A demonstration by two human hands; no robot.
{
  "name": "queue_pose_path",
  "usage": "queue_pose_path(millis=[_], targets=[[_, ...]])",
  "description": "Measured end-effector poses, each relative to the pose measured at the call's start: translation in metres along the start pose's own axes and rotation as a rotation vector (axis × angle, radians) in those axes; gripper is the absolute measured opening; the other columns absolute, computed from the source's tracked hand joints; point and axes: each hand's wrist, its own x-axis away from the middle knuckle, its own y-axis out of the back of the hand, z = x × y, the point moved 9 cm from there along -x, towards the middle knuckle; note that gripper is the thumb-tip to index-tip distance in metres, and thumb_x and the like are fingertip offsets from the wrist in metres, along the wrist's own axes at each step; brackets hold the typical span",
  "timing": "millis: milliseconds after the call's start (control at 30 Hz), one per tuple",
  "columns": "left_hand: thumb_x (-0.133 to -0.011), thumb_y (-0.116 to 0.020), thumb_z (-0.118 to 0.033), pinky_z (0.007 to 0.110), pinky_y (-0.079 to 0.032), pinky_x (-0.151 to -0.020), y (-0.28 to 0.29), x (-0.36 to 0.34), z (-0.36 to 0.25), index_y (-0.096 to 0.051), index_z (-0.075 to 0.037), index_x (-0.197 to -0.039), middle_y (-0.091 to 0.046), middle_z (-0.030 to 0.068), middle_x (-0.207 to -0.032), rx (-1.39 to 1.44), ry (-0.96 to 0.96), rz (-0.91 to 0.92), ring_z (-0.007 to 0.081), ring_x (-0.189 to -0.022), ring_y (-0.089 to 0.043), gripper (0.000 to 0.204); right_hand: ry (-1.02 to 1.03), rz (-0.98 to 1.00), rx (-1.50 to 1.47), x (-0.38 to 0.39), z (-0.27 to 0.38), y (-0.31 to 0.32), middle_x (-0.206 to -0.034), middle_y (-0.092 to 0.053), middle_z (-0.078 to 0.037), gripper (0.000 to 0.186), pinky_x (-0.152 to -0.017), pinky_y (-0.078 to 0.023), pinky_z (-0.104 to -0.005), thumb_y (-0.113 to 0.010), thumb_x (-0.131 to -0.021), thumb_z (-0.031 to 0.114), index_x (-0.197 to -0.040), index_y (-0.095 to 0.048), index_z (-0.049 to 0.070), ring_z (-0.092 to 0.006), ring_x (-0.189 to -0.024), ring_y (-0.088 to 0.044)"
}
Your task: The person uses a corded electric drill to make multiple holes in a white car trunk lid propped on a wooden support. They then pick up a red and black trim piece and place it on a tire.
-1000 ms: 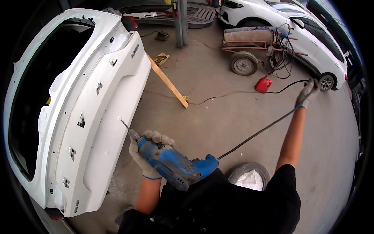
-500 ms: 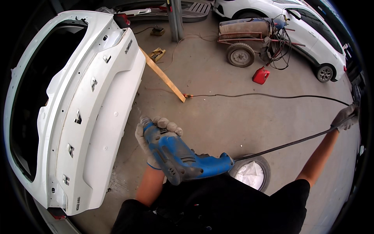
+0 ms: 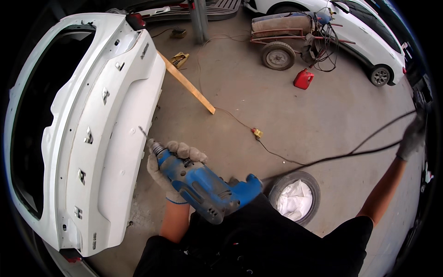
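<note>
My gloved left hand (image 3: 159,171) is wrapped round the front of a dusty blue electric drill (image 3: 200,184), fingers over its body behind the chuck. A thin drill bit (image 3: 143,132) points up and left toward the white car tailgate (image 3: 127,147), apart from it. Stretched far to the right, my gloved right hand (image 3: 410,141) is closed on the black power cord (image 3: 330,158), somewhat smeared by motion. From that hand the cord runs back to the drill's handle end, and a second stretch leads to a yellow plug connection (image 3: 256,133) on the floor.
A wooden plank (image 3: 189,87) leans out from the tailgate. A tyre with white sheeting (image 3: 295,198) inside lies close by my body. Farther off are a red jerrycan (image 3: 303,79), a wheeled cart with gas cylinders (image 3: 281,30), a metal post (image 3: 198,21) and a white car (image 3: 364,34).
My right hand has pulled the cord, and the yellow connection has slid right and nearer, away from the plank's end. The drill has shifted slightly left.
</note>
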Motion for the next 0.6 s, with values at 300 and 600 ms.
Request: queue_pose_path(millis=[300, 600], targets=[[-0.086, -0.059, -0.060, 0.040, -0.053, -0.080, -0.004, 0.156, -0.167, -0.065, -0.009, -0.107, -0.067, 0.0075, -0.096, -0.106, -0.429, -0.340, 0.0245, -0.089, -0.065, 0.056, 0.024, 0.777, -0.964, 0.171, 0.295, -0.108, -0.123, -0.065, -0.021, 0.062, -0.095, -0.051, -0.0431, -0.071, -0.086, 0.034, -0.135, -0.053, -0.001, -0.0335, -0.110, -0.064], [-0.088, -0.058, -0.051, 0.048, -0.058, -0.076, -0.020, 0.347, -0.280, -0.062, -0.002, -0.106, -0.066, 0.0188, -0.093, -0.371, -0.647, -0.415, 0.0377, -0.087, -0.069, 0.052, 0.494, 1.758, -1.810, 0.410, 0.600, 0.163, -0.122, -0.064, -0.021, 0.084, -0.096, -0.051, -0.0433, -0.084, -0.071, 0.038, -0.137, -0.050, -0.003, -0.0349, -0.111, -0.064]])
